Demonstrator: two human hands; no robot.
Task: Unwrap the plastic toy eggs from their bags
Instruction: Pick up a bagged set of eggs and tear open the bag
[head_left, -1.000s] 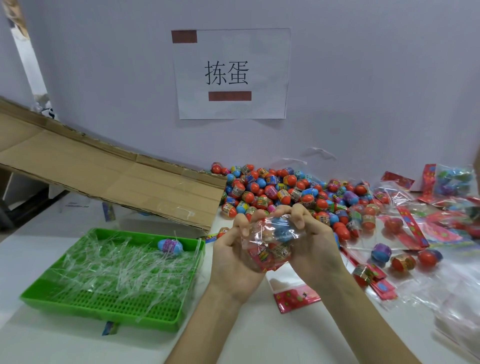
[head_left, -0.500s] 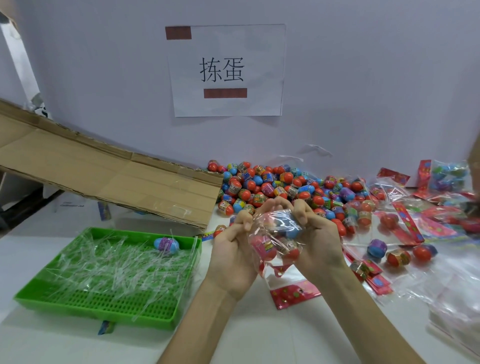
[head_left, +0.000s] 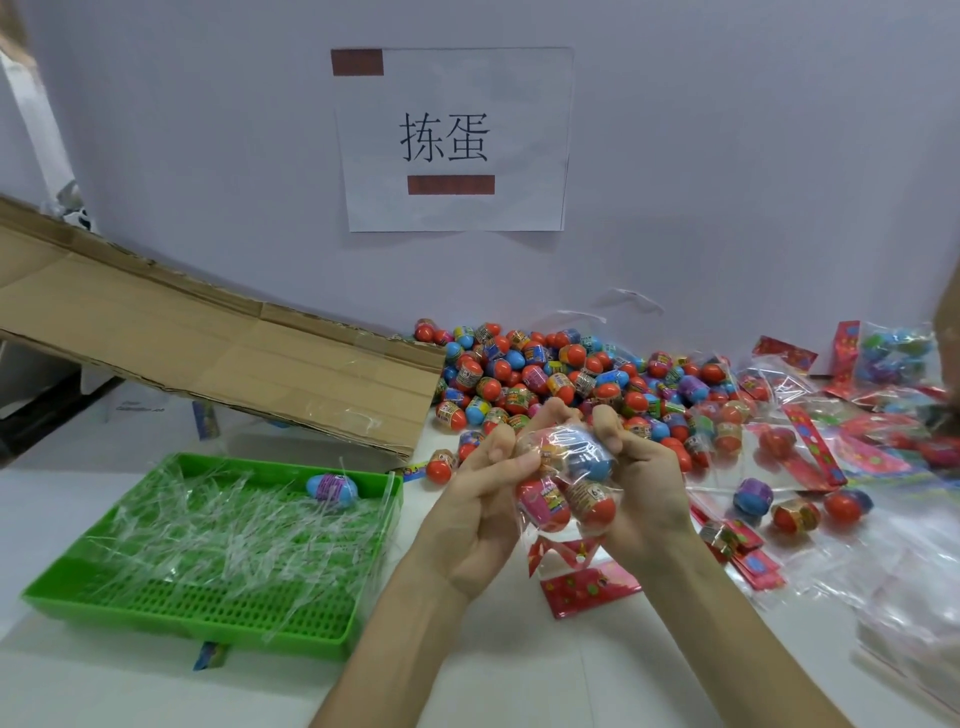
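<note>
- A clear bag of toy eggs (head_left: 563, 480) is held above the tabletop's (head_left: 130, 691) middle.
- It is clamped between the curled fingers of the left hand (head_left: 483, 499) and right hand (head_left: 644, 488).
- A loose egg pile (head_left: 561, 374) is seen at the back edge.

A clear plastic bag (head_left: 563, 483) of toy eggs is held up above the table, pinched between the left hand (head_left: 483, 499) and the right hand (head_left: 644, 488). It is crumpled tight around its contents, and its red printed end (head_left: 563, 553) hangs below. Inside, a blue egg (head_left: 589, 460) sits above two red-bottomed eggs (head_left: 595, 506). Behind lies a pile of loose eggs (head_left: 550, 374), red, blue and purple with printed bands. Another filled bag (head_left: 893, 353) lies far right.
</note>
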